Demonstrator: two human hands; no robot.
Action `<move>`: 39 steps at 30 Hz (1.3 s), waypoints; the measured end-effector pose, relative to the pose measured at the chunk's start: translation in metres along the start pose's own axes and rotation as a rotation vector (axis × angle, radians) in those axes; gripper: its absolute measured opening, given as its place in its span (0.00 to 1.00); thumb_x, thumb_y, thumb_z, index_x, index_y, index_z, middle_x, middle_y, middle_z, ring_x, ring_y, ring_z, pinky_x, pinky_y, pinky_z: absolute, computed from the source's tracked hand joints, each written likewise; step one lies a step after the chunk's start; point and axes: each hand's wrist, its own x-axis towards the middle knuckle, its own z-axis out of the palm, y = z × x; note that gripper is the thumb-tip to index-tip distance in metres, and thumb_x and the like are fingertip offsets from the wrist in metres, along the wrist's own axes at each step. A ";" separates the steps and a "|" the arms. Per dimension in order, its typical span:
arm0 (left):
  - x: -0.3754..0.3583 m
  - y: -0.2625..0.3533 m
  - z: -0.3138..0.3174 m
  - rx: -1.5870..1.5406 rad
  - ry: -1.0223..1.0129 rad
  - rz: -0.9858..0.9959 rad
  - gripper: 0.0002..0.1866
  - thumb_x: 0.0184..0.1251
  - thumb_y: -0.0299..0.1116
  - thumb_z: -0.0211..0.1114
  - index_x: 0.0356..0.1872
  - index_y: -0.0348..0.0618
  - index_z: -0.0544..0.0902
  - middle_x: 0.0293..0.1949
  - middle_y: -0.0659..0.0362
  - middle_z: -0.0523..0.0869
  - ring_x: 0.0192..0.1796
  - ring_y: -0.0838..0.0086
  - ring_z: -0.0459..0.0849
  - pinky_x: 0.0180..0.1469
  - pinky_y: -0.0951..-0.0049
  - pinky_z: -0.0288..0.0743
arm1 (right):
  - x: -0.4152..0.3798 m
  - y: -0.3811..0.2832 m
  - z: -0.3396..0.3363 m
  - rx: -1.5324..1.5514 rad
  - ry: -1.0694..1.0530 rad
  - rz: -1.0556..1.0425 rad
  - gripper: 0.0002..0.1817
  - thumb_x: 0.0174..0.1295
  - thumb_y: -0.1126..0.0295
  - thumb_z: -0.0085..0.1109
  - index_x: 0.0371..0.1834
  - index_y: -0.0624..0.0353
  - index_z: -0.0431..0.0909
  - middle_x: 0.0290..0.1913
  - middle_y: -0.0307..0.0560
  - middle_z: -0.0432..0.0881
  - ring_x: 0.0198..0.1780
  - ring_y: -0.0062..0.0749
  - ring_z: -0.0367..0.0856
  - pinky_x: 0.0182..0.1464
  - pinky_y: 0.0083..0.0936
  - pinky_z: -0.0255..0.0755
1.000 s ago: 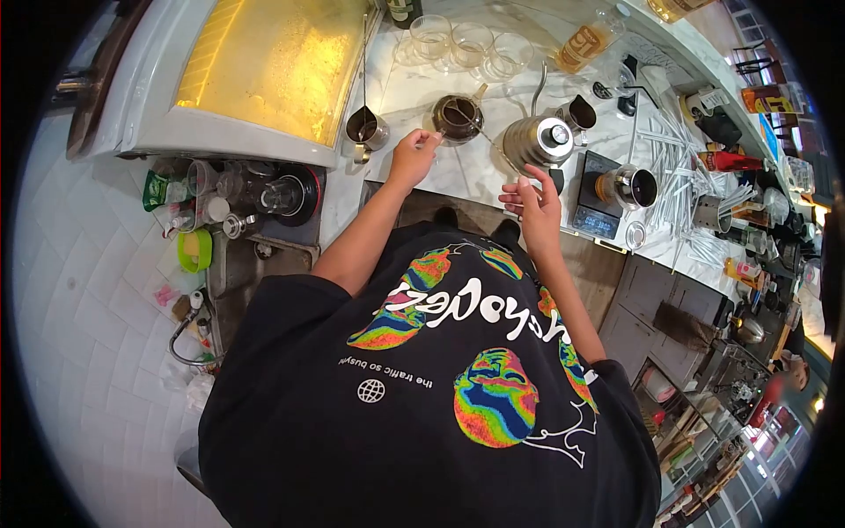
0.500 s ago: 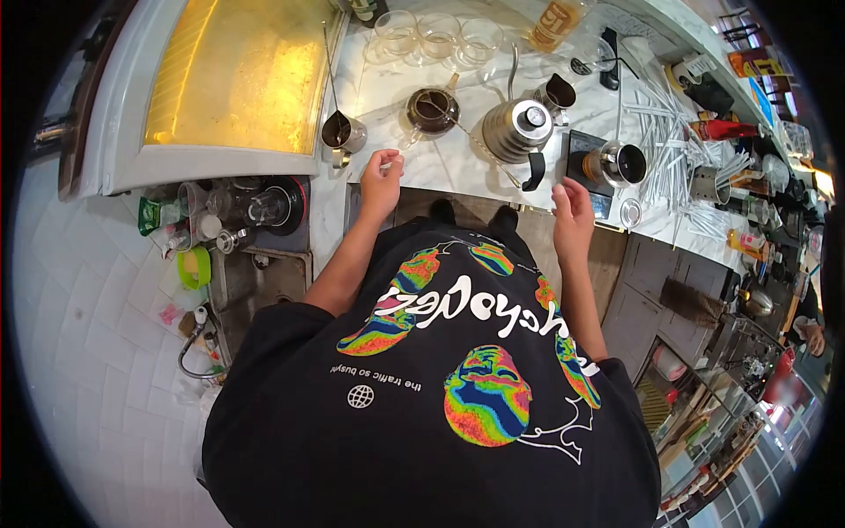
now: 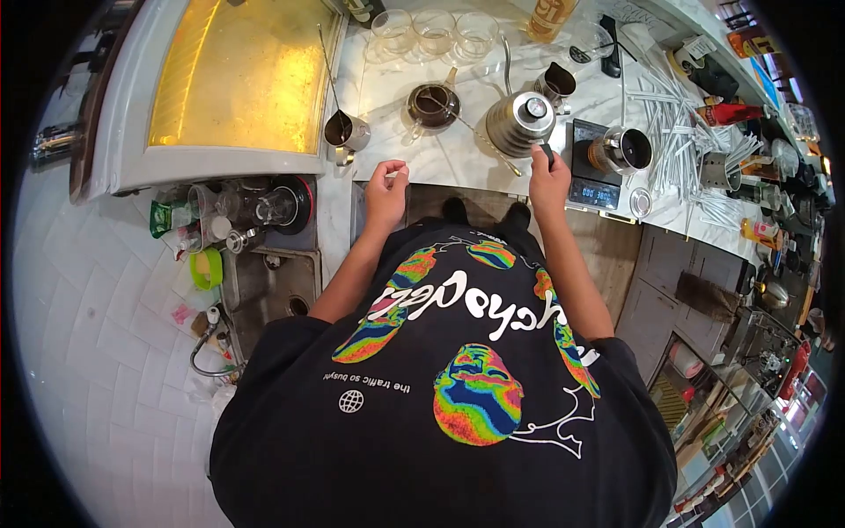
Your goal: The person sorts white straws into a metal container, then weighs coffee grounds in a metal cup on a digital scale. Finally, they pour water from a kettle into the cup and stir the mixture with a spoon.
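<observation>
My right hand (image 3: 549,180) is wrapped round the black handle of the silver gooseneck kettle (image 3: 516,123), which stands on the marble counter. Near the counter edge my left hand (image 3: 387,187) hangs with curled fingers, holding nothing that I can see. Beyond it sits a glass pot (image 3: 432,106) of dark liquid, a long spoon (image 3: 489,145) lying from it toward the edge. A metal pitcher (image 3: 556,81) stands behind the kettle. Right of the kettle, a metal cup (image 3: 627,150) rests on the black scale (image 3: 591,194), whose display is lit. Another metal cup (image 3: 349,132) with a long stick is at the left.
Glass cups (image 3: 435,33) line the back of the counter beside a bottle (image 3: 549,19). Many white straws (image 3: 660,132) are strewn at the right. A lit glass-topped case (image 3: 242,79) is at the left, above a sink (image 3: 277,286).
My right hand has moved left and closed on the kettle handle. The scale's display is now in plain view. My left hand has come slightly lower, with its fingers more curled.
</observation>
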 end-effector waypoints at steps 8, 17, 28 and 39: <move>0.001 -0.004 -0.005 0.026 0.001 0.042 0.10 0.80 0.34 0.66 0.53 0.39 0.85 0.45 0.61 0.87 0.41 0.79 0.87 0.46 0.77 0.78 | -0.018 -0.003 -0.023 -0.001 0.063 -0.021 0.16 0.74 0.62 0.66 0.32 0.64 0.83 0.26 0.28 0.72 0.31 0.15 0.66 0.33 0.24 0.63; -0.004 -0.008 0.010 0.021 -0.088 0.035 0.11 0.80 0.34 0.66 0.53 0.38 0.85 0.45 0.61 0.88 0.42 0.78 0.87 0.49 0.76 0.80 | -0.063 -0.052 -0.051 0.115 0.100 0.041 0.15 0.76 0.65 0.63 0.28 0.55 0.75 0.26 0.29 0.71 0.27 0.14 0.65 0.31 0.20 0.59; -0.038 0.005 0.051 0.208 -0.072 0.077 0.10 0.76 0.33 0.69 0.52 0.39 0.86 0.41 0.60 0.89 0.39 0.78 0.86 0.46 0.73 0.80 | -0.108 -0.085 -0.146 0.140 0.129 -0.008 0.18 0.73 0.69 0.60 0.23 0.54 0.70 0.23 0.28 0.67 0.26 0.14 0.62 0.29 0.21 0.55; -0.063 0.019 0.129 0.644 -0.046 0.567 0.16 0.66 0.38 0.74 0.53 0.48 0.85 0.64 0.51 0.80 0.71 0.52 0.74 0.68 0.51 0.68 | -0.142 -0.110 -0.270 -0.008 0.361 -0.052 0.18 0.71 0.70 0.65 0.22 0.58 0.72 0.23 0.27 0.67 0.25 0.12 0.61 0.28 0.19 0.53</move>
